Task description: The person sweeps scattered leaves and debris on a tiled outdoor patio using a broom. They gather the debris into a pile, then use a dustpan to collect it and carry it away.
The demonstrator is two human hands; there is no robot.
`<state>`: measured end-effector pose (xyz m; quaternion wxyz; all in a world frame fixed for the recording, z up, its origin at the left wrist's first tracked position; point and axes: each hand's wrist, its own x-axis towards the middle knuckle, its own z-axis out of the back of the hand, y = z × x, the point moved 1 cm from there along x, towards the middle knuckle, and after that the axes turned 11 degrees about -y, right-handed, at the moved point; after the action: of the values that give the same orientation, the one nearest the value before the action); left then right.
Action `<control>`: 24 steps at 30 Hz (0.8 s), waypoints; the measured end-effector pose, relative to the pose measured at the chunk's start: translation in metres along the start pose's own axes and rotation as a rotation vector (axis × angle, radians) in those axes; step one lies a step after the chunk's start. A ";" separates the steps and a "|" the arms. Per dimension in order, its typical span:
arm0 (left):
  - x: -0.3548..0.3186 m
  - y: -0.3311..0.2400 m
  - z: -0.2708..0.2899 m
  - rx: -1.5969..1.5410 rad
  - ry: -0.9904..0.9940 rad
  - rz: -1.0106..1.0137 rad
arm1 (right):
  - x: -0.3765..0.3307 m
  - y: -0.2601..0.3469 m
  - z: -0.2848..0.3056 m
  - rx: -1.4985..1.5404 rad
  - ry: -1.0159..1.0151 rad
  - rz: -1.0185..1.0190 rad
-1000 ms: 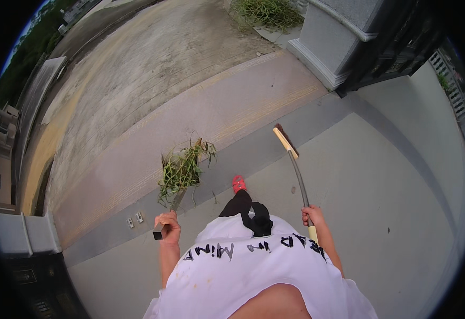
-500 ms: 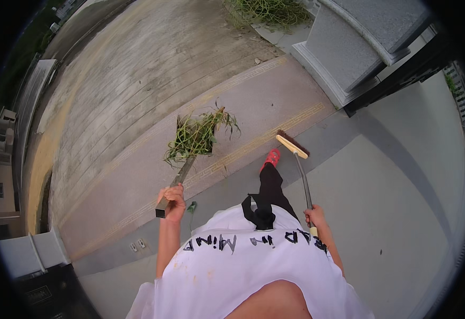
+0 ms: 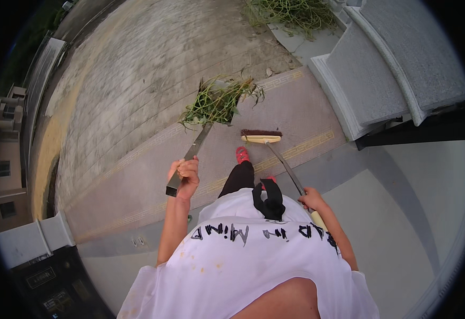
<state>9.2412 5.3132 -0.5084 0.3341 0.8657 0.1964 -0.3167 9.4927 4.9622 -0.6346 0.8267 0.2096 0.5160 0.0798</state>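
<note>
My left hand [image 3: 186, 173] is closed around the square metal handle of a long-handled dustpan [image 3: 199, 141]. A tangle of green vines [image 3: 216, 103] is heaped on its pan, hiding most of it, and some stems hang over the sides. In my right hand [image 3: 312, 198] is the grey pole of a broom [image 3: 261, 137], gripped just above a pale section. The broom's wide head, with a pale block and dark reddish-brown bristles, is right of the dustpan, over the pinkish paving by my red shoe [image 3: 242, 154].
A large pile of green vines [image 3: 293, 13] lies at the far right, beside a grey stone pillar [image 3: 362, 80]. Ahead stretches rough concrete [image 3: 137, 80], past a pinkish strip with yellow patterned borders. A dark gate panel [image 3: 52, 284] stands at the lower left, a black bar [image 3: 402, 133] at right.
I have stepped forward toward the concrete. The loaded dustpan has moved ahead and slightly right; the broom head has swung left, closer to the dustpan. Both hands keep their grips.
</note>
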 end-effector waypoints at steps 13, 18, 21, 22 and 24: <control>0.294 -0.006 -0.177 0.079 -0.114 0.022 | 0.182 0.187 0.188 0.142 0.029 0.038; 0.365 -0.007 -0.260 0.146 -0.131 -0.017 | 0.238 0.238 0.249 0.162 0.055 0.008; 0.410 -0.005 -0.304 0.207 -0.120 -0.018 | 0.285 0.250 0.269 0.253 0.017 -0.007; 0.424 -0.003 -0.318 0.230 -0.107 -0.020 | 0.309 0.255 0.276 0.322 0.057 -0.026; 0.452 0.008 -0.341 0.220 -0.131 -0.037 | 0.354 0.264 0.288 0.426 -0.018 -0.056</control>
<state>9.7140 5.6049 -0.6153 0.2434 0.8709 0.1540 -0.3983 9.9315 5.2468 -0.7022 0.7701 0.3658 0.5196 -0.0558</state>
